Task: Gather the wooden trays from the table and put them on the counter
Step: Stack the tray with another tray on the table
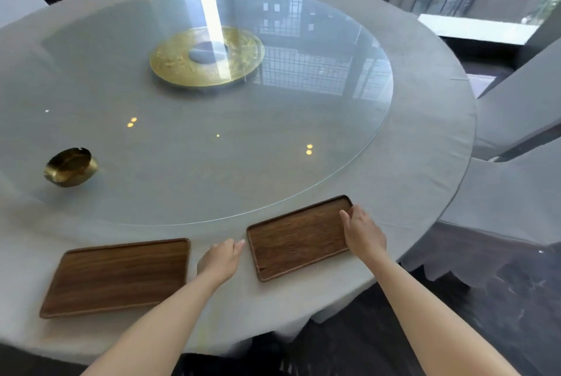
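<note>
Nothing gathered yet: left of your left hand (221,258) the first wooden tray (117,277) lies untouched on the surface (409,181). That hand's grip is open beside the second tray (299,239); your right hand (362,231) clasps its far end.

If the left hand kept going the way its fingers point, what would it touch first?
Most likely the near left edge of the right tray. The left hand points right and slightly away, its fingertips almost at that rim; whether they already touch is unclear.
</note>
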Available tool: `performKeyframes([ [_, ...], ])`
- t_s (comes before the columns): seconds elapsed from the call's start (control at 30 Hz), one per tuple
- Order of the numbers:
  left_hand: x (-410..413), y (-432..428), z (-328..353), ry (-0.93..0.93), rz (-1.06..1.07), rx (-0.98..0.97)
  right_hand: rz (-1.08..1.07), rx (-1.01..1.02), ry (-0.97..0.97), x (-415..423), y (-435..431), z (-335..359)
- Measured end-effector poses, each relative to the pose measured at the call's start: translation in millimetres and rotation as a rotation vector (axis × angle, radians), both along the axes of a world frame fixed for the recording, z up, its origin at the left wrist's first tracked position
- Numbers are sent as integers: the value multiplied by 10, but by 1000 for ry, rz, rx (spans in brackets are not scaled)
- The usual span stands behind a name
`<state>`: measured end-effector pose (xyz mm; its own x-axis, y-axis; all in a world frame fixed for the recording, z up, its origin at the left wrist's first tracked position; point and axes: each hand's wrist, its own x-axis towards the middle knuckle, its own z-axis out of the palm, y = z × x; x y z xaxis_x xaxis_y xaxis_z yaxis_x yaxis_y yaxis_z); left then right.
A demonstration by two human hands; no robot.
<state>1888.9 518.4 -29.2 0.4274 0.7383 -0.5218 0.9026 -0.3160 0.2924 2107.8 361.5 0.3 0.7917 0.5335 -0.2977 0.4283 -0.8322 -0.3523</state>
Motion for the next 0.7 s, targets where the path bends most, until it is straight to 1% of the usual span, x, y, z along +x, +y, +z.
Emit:
performKeyframes([
  [0.13,123,-125,-54,44,61,-24,54,-56,-15,181,-66,-99],
  [0.23,215,-185,-55,69,73,-37,89,-88,-63,231,-45,-149],
  [0.33,315,-235,-75,65,84,-65,85,-99,-80,284,-8,-172],
  [0.5,318,-230,-159,21,180,-122,-30,-105,34,387,-3,-206],
  [0.57,303,-233,-169,7,192,-136,-35,-109,62,396,-7,-221],
  [0.7,232,-205,-136,-31,212,-98,-52,-99,119,366,-5,-216],
])
